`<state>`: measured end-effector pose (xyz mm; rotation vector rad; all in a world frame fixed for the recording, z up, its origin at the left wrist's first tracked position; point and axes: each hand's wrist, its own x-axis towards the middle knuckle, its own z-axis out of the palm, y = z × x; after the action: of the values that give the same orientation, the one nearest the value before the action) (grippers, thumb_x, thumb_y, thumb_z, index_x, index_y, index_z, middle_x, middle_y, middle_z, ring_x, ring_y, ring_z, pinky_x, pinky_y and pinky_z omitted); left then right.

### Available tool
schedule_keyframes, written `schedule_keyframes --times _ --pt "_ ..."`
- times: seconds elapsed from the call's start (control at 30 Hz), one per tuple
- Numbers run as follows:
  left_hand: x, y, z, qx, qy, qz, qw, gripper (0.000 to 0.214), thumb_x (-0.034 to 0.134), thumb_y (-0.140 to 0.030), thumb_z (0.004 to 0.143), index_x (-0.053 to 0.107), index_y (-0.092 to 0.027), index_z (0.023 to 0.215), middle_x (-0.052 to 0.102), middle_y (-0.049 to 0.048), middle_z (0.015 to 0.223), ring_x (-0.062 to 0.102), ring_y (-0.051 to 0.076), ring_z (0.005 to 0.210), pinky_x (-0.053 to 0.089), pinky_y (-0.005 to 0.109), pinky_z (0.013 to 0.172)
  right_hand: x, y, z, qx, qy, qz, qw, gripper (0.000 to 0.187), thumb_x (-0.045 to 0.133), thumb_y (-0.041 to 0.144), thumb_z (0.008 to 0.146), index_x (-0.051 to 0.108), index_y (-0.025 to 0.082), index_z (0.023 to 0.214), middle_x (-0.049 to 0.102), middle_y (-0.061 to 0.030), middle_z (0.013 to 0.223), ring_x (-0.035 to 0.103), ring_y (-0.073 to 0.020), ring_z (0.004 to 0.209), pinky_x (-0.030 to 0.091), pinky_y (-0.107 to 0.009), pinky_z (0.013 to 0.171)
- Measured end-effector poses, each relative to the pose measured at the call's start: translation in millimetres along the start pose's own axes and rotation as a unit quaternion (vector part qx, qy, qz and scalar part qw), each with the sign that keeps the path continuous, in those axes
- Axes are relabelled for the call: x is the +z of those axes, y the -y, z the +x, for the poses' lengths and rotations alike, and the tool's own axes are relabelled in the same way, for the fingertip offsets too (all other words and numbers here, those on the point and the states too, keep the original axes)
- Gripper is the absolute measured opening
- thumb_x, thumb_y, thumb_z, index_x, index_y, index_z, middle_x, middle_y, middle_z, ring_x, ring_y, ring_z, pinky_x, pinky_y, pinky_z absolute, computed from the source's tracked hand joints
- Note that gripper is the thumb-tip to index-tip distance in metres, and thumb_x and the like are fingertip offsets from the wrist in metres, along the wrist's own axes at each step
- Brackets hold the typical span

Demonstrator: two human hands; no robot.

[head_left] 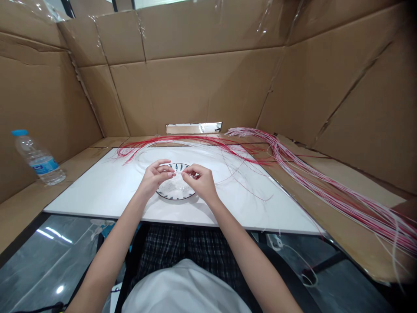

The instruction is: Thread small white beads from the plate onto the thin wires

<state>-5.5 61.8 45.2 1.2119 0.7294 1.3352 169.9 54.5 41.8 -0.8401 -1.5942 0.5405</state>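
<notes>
Above a round plate point(176, 194) with a dark rim and blue leaf-like marks, my two hands face each other, fingertips a short way apart. My left hand point(157, 176) pinches thumb against fingers, the others loosely curled. My right hand point(201, 177) has its thumb and index finger pressed together too. Whatever lies in either pinch is too small to make out. Small clear bits point(177, 186) lie in the plate below my hands. Thin red and white strands point(224, 148) spread over the white board behind the plate.
The white board point(107, 187) has cardboard walls point(202, 91) on three sides, with a slot point(193, 128) in the back one. A thick bundle of pink, red and white strands point(312, 187) runs along the right edge. On the left stands a water bottle point(45, 167).
</notes>
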Motion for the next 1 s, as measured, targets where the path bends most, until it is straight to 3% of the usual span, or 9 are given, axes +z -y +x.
schedule_keyframes --times 1.0 --pt "-3.0 4.9 2.8 0.019 0.004 0.019 1.0 0.044 0.08 -0.013 0.057 0.063 -0.016 0.098 0.07 0.0006 0.074 0.067 0.013 0.07 0.053 0.027 0.075 -0.4 0.6 0.3 -0.01 0.0 -0.014 1.0 0.01 0.059 0.02 0.07 0.066 0.017 0.064 0.063 -0.0009 0.063 0.05 -0.0117 0.056 0.039 -0.024 0.053"
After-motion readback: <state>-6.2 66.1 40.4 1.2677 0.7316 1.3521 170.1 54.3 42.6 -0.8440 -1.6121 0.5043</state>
